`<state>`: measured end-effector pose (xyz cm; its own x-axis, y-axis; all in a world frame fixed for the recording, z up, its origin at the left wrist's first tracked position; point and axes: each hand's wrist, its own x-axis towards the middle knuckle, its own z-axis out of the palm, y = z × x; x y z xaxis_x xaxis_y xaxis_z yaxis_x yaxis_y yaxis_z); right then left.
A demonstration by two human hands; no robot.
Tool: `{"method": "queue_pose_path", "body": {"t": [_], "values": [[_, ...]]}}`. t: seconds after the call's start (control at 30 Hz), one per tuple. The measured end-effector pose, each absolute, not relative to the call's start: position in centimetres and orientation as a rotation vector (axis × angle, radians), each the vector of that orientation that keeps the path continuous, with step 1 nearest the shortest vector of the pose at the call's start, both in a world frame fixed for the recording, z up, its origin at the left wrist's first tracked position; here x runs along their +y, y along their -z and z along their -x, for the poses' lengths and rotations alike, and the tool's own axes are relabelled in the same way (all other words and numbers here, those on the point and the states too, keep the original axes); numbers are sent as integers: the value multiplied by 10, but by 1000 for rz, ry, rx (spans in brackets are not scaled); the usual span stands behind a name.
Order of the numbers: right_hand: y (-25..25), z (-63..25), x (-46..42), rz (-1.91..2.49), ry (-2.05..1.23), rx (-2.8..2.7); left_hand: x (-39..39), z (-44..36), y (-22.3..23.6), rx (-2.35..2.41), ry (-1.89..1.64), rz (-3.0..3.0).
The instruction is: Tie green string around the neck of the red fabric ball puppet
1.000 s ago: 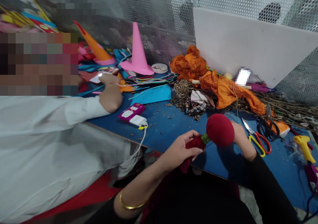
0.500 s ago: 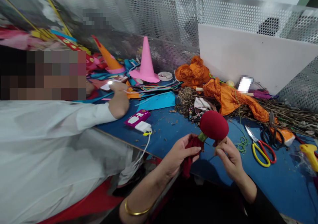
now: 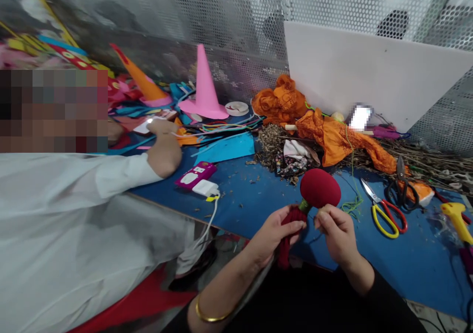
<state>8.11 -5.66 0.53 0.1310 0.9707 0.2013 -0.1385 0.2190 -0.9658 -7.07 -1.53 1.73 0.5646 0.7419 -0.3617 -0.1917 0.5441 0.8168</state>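
A round, stuffed dark-red cloth ball (image 3: 320, 188) stands up from a gathered tail of the same red cloth (image 3: 291, 219). A green thread binding (image 3: 304, 205) circles the neck between them. My left hand (image 3: 277, 232) is closed around the gathered tail, just below the binding. Close under the ball, my right hand (image 3: 338, 229) pinches thumb and forefinger together, beside the neck; what lies between those fingertips is too small to make out. Loose green thread (image 3: 351, 206) lies in a small tangle on the blue table (image 3: 236, 215), behind my right hand.
Red-and-yellow-handled scissors (image 3: 384, 215), black scissors (image 3: 401, 185) and a yellow glue gun (image 3: 456, 219) lie to the right. Orange cloth (image 3: 325, 136) and dried stems are behind. A co-worker's arm (image 3: 162, 148) rests at left, near a pink cone hat (image 3: 203, 91) and a purple box (image 3: 195, 175).
My view has shifted slightly. My right hand's fingers have come up beside the neck and closed into a tighter pinch. My left hand keeps its hold on the red cloth.
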Motion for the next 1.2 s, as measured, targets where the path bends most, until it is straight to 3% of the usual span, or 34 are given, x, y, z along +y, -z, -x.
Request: {"method": "queue_pose_path", "body": {"t": [0.27,0.87,1.2], "values": [[-17,-82,-66,1181,-845,-1188,-20,66,-16,844,-681,-922],[2,-65,-51,1051,-1104,-536,-17,51,-4,1077,-965,-1501],[1,-75,-50,1190,-1072,-629,-13,69,-2,890,-688,-1537]]}}
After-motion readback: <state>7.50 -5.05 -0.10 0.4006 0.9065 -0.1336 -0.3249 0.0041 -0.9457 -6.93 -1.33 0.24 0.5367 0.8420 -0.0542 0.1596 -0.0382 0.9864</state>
